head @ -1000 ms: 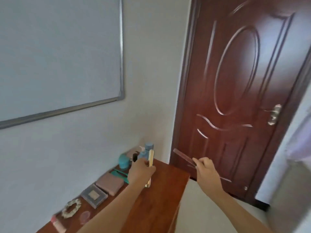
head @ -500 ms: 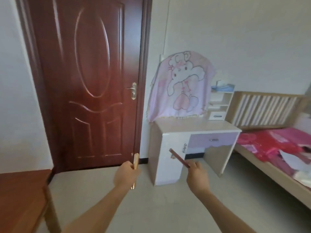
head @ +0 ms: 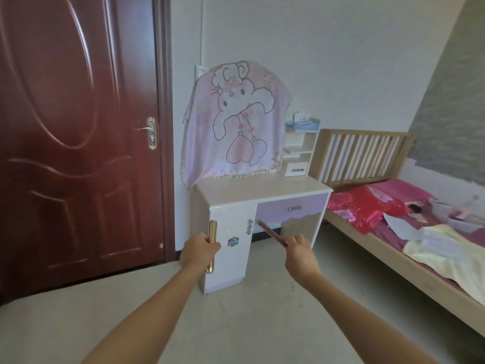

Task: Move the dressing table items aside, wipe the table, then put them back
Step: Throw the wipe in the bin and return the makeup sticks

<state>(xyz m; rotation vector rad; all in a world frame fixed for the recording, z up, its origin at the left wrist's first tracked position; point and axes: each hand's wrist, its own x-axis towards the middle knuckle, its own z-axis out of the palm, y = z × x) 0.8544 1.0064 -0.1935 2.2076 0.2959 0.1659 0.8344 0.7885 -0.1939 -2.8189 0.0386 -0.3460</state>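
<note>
- One dark red door (head: 78, 127) stood shut at the far left.
- Left hand (head: 200, 249) hung in the air before the left front corner of the bench (head: 262, 189), fingers curled round an upright gold stick (head: 212, 229).
- Pink cartoon cloth (head: 236, 122) hung at the bench's back edge.
- Right hand (head: 299, 252) hung before the front edge, fingers pinching a brown strip (head: 267, 231) slanting up-left.
- Bed (head: 367, 153) stood beside the bench's right edge.

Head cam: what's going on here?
A person stands facing the white dressing table, carrying one slim item in each hand. The left hand grips a gold bar upright. The right hand holds a dark reddish-brown strip angled up toward the table. Neither item is set down yet; both are short of the tabletop.
</note>
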